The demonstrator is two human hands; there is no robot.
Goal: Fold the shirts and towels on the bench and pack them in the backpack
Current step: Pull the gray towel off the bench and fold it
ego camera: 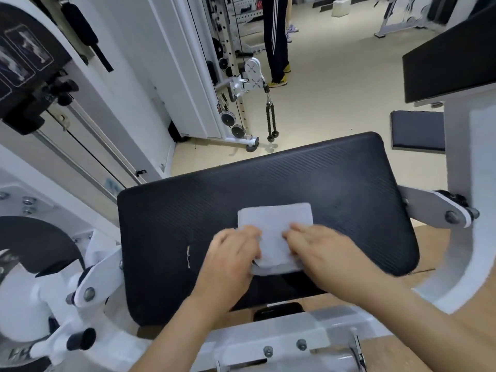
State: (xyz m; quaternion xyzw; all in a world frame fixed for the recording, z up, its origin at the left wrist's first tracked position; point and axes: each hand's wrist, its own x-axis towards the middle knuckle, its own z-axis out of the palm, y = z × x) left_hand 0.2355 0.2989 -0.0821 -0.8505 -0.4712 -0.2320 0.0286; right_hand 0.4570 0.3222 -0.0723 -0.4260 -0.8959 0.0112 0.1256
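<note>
The left hand (pixel 233 253) curls round the near left edge of the white towel (pixel 276 218); the right hand (pixel 319 245) presses flat on its right side. Folded small at the middle of the black bench (pixel 174 210), the towel looks nearly done; packing remains; no backpack or shirts show. Beyond: pale floor (pixel 335 103), white cable machine (pixel 241 84), someone's legs (pixel 275 36).

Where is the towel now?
Head view, centre: the white towel lies on the black bench pad, left hand and right hand on its near end.
</note>
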